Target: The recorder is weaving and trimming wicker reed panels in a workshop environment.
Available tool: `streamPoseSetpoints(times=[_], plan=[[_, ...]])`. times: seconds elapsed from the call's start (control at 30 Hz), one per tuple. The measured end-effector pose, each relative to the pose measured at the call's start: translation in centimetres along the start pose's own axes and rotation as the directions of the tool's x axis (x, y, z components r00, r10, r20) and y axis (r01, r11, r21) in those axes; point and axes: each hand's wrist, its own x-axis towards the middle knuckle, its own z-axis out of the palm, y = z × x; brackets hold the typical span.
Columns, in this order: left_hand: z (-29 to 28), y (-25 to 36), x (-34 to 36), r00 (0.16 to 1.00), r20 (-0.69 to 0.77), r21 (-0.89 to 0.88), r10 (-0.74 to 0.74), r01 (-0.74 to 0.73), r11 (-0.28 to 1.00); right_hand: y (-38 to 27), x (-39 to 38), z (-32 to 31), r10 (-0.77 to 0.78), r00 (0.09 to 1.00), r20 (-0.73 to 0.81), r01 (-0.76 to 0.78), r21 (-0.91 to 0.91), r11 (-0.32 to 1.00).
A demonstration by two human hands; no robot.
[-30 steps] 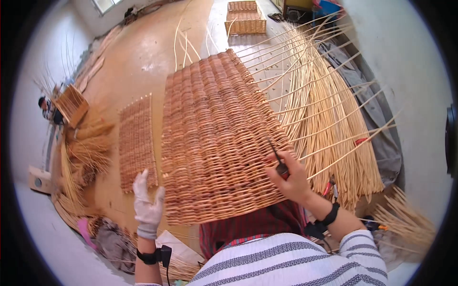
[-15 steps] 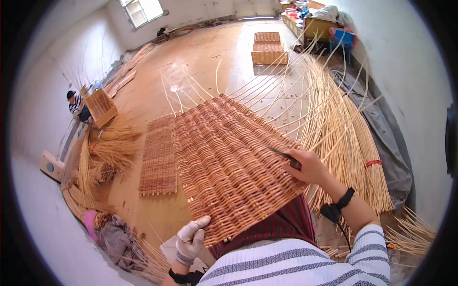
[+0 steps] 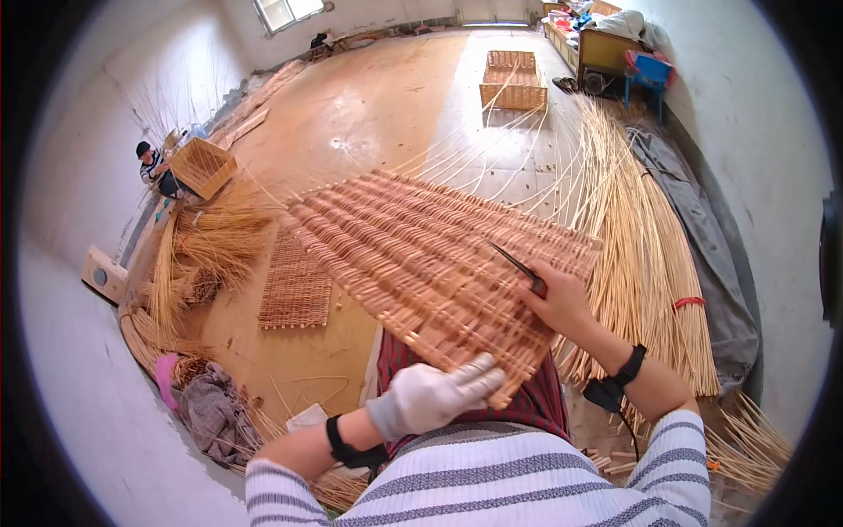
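A brown woven wicker panel [image 3: 413, 255] is tilted over my lap, its near corner by my body. My left hand [image 3: 439, 395], in a white glove, is closed on that near corner, fingers over the top and thumb out of sight. My right hand [image 3: 558, 299] is bare and rests at the panel's right side, closed round a slim pointed dark-bladed tool [image 3: 516, 264]. The tool's tip points up and left over the weave. Long pale rods stick out beyond the panel's far edge. A striped dark red cloth [image 3: 553, 408] covers my lap.
A second woven panel [image 3: 297, 285] lies on the floor at left. Bundled pale rods [image 3: 645, 263] lie at right, with more stalks [image 3: 215, 246] at left. An open wicker box [image 3: 514, 95] stands farther off. A person [image 3: 154, 167] sits by another box [image 3: 202, 169] at far left.
The panel has turned, its near corner swinging right toward my body. My left hand has moved right with that corner. The right hand stays near its place with the tool.
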Motion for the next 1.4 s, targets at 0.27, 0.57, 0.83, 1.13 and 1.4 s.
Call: streamPoseSetpoints(times=[0.27,0.57,0.83,1.13,1.4], plan=[[15.1,-0.6,7.1,0.88,0.187,-0.143,0.437,-0.415,0.898,6.1,-5.1,0.5,0.214,0.918,-0.334,-0.278,-0.16,0.947],[20.5,1.4,15.8,0.653,0.618,-0.31,0.438,-0.31,0.899,12.3,-6.3,0.0,-0.131,0.884,-0.449,0.013,-0.257,0.966],[22.1,-0.1,20.7,0.624,0.542,-0.423,0.563,-0.376,0.824,12.8,-0.5,-2.5,-0.299,0.915,-0.27,0.262,-0.165,0.951],[25.4,-1.7,23.9,0.926,0.114,-0.505,0.36,-0.258,0.824,14.4,6.7,-4.3,-0.506,0.861,0.05,0.508,-0.068,0.859],[19.6,-4.2,23.3,0.9,0.16,-0.591,0.404,-0.241,0.77,15.7,9.1,-3.8,-0.592,0.789,0.167,0.606,-0.049,0.794]])
